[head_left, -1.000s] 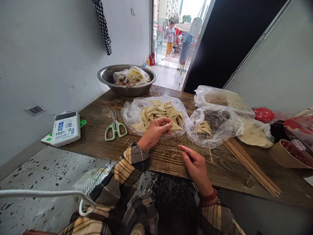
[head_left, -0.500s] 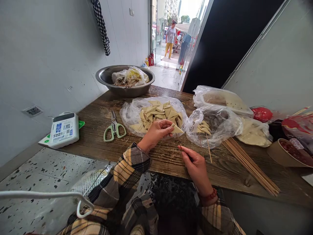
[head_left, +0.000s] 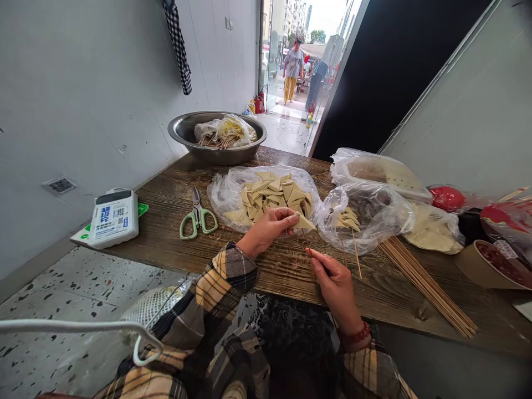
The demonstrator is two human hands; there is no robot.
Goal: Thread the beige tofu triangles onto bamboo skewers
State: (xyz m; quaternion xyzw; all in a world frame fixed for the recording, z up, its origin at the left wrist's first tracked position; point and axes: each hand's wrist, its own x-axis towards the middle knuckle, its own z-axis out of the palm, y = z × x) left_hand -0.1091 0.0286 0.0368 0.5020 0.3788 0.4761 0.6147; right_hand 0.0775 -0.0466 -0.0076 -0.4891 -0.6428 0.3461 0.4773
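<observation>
My left hand (head_left: pixel 270 228) pinches a pale triangular tofu-skin piece (head_left: pixel 304 223) just in front of a clear bag holding a heap of the same triangles (head_left: pixel 272 195). My right hand (head_left: pixel 334 280) is closed round a thin bamboo skewer (head_left: pixel 306 241) whose tip goes into the underside of that piece. To the right, another clear bag (head_left: pixel 368 213) holds finished skewers with triangles on them. A bundle of bare skewers (head_left: pixel 424 282) lies on the wooden table (head_left: pixel 166 233) further right.
Green-handled scissors (head_left: pixel 198 217) lie left of the heap, and a white boxy device (head_left: pixel 112 217) sits on the table's left corner. A metal basin (head_left: pixel 216 133) with bagged skewers stands at the back. Bags, red items and a paper bowl (head_left: pixel 490 263) crowd the right. A person (head_left: pixel 293 69) stands outside the doorway.
My right hand has risen toward the left hand, pushing the skewer further into the triangle. The left hand shifted slightly right with the piece.
</observation>
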